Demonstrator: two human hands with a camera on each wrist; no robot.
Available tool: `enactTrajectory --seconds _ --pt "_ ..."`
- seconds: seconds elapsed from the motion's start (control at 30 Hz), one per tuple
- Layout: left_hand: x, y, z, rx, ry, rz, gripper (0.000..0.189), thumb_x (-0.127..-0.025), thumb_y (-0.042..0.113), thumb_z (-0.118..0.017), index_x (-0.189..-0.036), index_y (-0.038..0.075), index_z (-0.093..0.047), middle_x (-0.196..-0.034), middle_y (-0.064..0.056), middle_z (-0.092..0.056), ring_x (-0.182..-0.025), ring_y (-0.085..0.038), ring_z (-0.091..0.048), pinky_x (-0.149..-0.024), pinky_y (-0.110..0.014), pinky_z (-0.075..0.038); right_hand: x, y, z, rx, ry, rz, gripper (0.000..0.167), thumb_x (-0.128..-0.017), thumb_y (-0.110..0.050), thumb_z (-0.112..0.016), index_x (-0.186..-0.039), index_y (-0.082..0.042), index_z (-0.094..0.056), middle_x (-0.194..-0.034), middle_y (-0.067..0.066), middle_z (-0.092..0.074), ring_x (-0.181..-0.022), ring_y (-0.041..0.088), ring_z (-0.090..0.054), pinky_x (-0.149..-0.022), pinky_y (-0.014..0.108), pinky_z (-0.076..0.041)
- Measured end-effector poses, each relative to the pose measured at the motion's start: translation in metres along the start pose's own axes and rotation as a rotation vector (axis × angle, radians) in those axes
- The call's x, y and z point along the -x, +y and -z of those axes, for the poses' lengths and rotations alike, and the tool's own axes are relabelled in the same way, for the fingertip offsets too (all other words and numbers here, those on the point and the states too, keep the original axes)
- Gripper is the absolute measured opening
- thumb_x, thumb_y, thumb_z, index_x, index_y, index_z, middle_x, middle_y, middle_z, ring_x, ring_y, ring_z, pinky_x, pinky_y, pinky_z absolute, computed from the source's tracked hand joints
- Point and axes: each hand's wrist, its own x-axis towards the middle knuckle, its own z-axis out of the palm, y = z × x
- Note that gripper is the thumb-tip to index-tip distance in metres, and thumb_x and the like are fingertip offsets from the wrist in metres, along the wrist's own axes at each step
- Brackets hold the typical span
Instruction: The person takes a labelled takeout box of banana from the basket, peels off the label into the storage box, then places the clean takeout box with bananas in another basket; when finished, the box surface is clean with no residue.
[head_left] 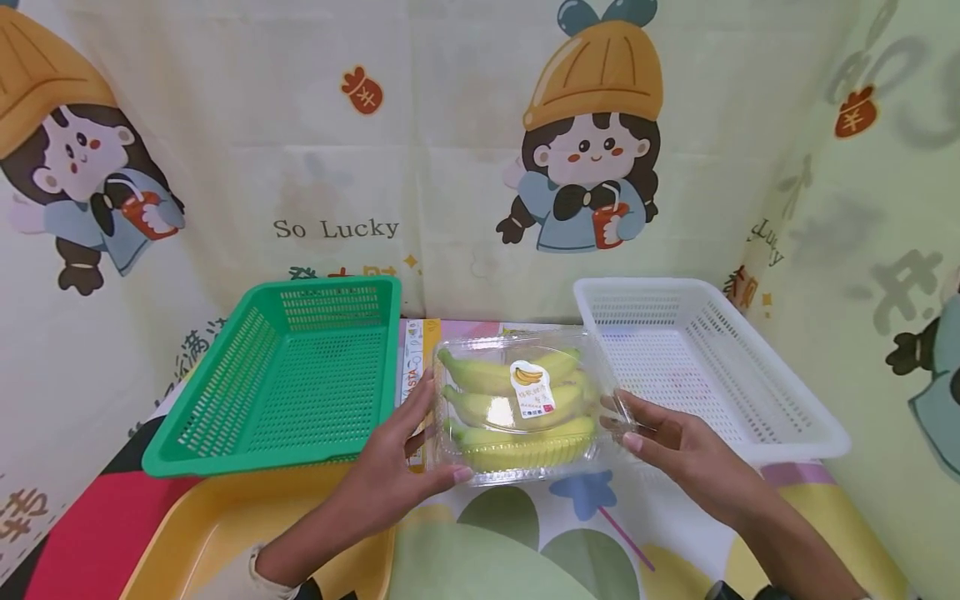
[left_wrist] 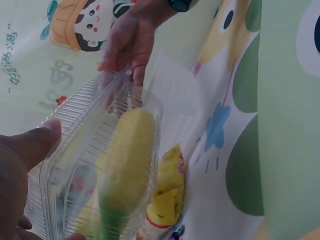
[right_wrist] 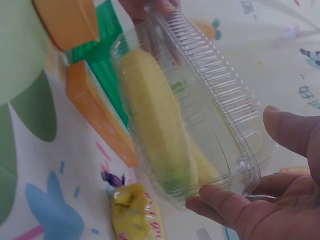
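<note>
A clear plastic clamshell box of bananas [head_left: 480, 454] is held up between both hands, tilted so its labelled lid faces the head camera. Several yellow-green bananas [head_left: 480, 406] lie inside, under a white banana label [head_left: 531, 390]. My left hand [head_left: 390, 458] grips the box's left end, thumb along the front edge and fingers behind. At the right end my right hand [head_left: 675, 446] holds the box, its fingers partly seen through the plastic. In the right wrist view, the right fingers [right_wrist: 225, 205] touch the underside while the thumb lies by the rim.
A green basket [head_left: 397, 358] stands left, a white basket [head_left: 810, 417] right. In front of the green one is a yellow tray [head_left: 300, 508]. Behind the clamshell are an orange-edged carton [head_left: 431, 337] and a yellow packet [right_wrist: 135, 210]. A patterned cloth [head_left: 517, 550] covers the table.
</note>
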Motion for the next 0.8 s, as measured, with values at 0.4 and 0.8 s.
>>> enactTrajectory --seconds 0.4,0.8 --pt "0.032 0.0 -0.01 -0.041 0.035 0.179 0.11 -0.077 0.032 -0.084 -0.157 0.012 -0.012 -0.162 -0.001 -0.008 -0.143 -0.029 -0.023 -0.101 -0.038 -0.039 0.017 0.013 -0.023 0.004 0.061 -0.045 0.056 -0.1 -0.015 -0.056 -0.148 0.004 -0.034 -0.149 0.017 -0.038 -0.121 0.006 -0.051 -0.092 0.018 -0.043" --pt "0.052 -0.005 -0.024 -0.096 -0.053 0.273 0.114 -0.075 0.04 -0.084 -0.156 0.006 -0.01 -0.162 -0.006 -0.002 -0.146 -0.032 -0.003 -0.11 -0.055 -0.014 0.035 0.029 -0.029 0.002 0.005 -0.041 0.056 -0.101 -0.011 -0.053 -0.149 0.005 -0.03 -0.153 0.023 -0.026 -0.125 0.005 -0.046 -0.093 0.017 -0.043"
